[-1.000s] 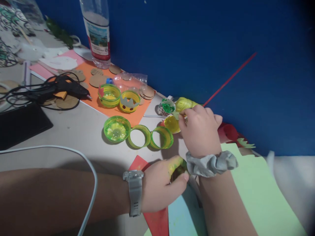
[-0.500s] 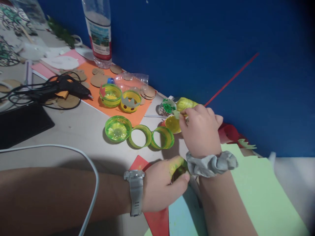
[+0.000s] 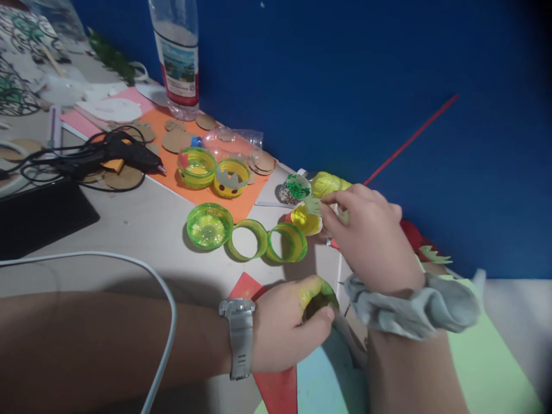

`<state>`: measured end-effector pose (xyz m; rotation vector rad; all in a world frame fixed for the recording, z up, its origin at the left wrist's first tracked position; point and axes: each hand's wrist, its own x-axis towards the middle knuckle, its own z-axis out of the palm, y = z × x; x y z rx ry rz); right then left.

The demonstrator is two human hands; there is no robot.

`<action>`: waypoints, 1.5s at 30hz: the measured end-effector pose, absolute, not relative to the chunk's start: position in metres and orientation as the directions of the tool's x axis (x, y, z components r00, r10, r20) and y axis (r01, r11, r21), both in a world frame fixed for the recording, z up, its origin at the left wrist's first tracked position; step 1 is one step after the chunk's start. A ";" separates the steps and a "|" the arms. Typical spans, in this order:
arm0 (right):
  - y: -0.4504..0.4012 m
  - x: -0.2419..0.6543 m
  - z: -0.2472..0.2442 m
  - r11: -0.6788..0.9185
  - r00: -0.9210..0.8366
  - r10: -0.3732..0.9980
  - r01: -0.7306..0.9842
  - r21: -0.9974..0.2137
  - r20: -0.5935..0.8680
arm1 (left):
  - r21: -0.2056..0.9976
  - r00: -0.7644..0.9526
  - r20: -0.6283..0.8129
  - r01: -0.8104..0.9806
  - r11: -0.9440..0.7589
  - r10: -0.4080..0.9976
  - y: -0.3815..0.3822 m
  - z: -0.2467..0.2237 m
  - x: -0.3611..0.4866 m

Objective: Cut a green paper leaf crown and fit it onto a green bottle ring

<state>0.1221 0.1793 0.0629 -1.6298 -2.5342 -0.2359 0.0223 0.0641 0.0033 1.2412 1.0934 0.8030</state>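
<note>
Between thumb and fingertips, my right hand pinches a small pale green paper cutout with a jagged edge. Just beneath that cutout is a small cup of yellow paint, beside a speckled cup of green paint. My left hand curls around a round green-and-yellow piece, mostly hidden by the fingers; it looks like a painted plastic ring. Yellow-green paint stains the left hand's index finger. To the left stand two open painted rings and a green painted bottle bottom.
Two decorated bottle cups sit on orange paper. A glue gun, a black tablet-like slab and a white cable occupy the left. A tall bottle stands by the blue partition; green paper lies right.
My right hand has shifted a little right and down with the paper cutout, uncovering more of the yellow paint cup. The left hand stays nearly in place.
</note>
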 end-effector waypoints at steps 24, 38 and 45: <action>0.186 0.154 0.096 -0.049 -0.643 0.756 -0.247 -0.968 0.125 | 0.987 0.294 -0.159 0.059 0.148 0.943 0.059 -0.010 0.037; 0.155 0.153 0.126 -0.055 -0.568 0.823 -0.079 -0.995 0.000 | 0.713 0.702 0.419 0.139 -0.687 0.576 0.045 -0.004 0.035; 0.126 0.164 0.151 0.113 -0.602 0.790 -0.039 -0.993 0.113 | 0.537 0.825 0.386 0.163 -0.827 0.413 0.024 0.024 0.000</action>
